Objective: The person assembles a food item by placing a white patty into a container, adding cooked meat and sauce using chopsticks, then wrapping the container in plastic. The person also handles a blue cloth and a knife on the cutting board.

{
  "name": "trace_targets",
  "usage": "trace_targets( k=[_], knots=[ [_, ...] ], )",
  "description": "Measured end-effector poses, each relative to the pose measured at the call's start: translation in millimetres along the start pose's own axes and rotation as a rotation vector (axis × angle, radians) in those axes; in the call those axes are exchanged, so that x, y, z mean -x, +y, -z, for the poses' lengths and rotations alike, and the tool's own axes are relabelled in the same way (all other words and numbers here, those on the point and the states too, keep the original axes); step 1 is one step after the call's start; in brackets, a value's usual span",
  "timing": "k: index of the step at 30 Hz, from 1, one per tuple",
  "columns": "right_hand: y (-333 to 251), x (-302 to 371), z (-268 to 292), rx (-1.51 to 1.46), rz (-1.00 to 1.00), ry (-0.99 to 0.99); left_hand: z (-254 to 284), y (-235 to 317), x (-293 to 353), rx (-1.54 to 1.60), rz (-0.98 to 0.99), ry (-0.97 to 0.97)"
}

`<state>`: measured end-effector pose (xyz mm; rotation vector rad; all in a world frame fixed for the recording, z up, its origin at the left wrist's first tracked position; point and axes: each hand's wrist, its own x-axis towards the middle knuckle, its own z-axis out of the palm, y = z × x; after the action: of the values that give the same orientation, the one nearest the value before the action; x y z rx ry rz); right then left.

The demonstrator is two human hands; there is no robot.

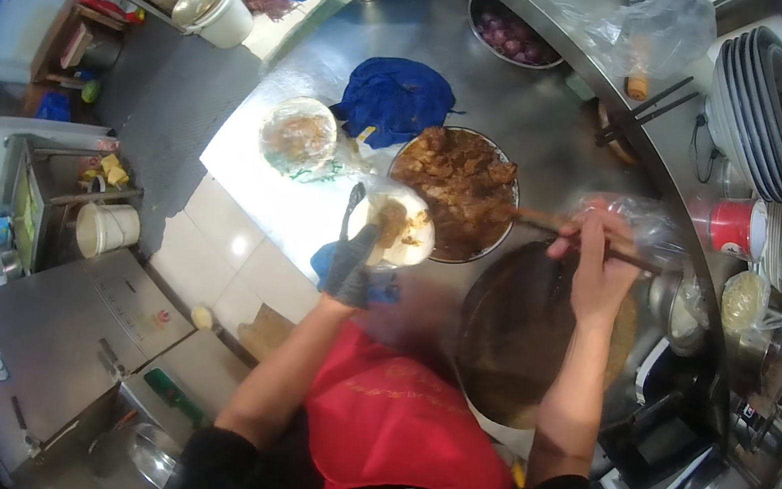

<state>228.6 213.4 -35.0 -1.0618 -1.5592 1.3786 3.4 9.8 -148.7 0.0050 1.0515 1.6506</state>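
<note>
My left hand (pixel 353 264) wears a dark glove and grips a small white bowl (pixel 417 241) by its left side. Brown food and sauce lie inside, and the bowl is tilted. Just beyond it stands a large bowl (pixel 517 185) heaped with brown sauced meat (pixel 451 183). My bare right hand (pixel 599 260) is closed around what look like long brown chopsticks (pixel 541 219), pointing left at the meat bowl's right rim. Their tips are hard to make out. Below this hand sits a wide dark wok (pixel 495 361) with brown liquid, partly covered by my forearm.
A plastic-covered bowl (pixel 298 135) and a blue cloth (pixel 393 98) lie on the steel counter (pixel 382 31). A bowl of purplish-red pieces (pixel 513 35) stands at the back. Stacked plates (pixel 759 117), dark chopsticks (pixel 645 111) and a red-and-white tub (pixel 732 227) line the right shelf.
</note>
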Motion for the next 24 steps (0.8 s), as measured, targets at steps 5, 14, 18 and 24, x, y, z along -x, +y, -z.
trace_targets(
  k=[5,14,18,24],
  knots=[
    [60,-33,30,-0.039,-0.175,0.281,-3,3,1,0.075,0.003,0.038],
    [141,-59,5,-0.213,-0.270,0.158,11,-2,-7,0.057,-0.043,0.029],
    [155,-55,8,-0.340,-0.344,0.193,10,1,-3,0.068,0.016,0.006],
    [163,-41,16,-0.487,-0.494,0.285,11,0,-7,0.021,-0.021,0.018]
  ],
)
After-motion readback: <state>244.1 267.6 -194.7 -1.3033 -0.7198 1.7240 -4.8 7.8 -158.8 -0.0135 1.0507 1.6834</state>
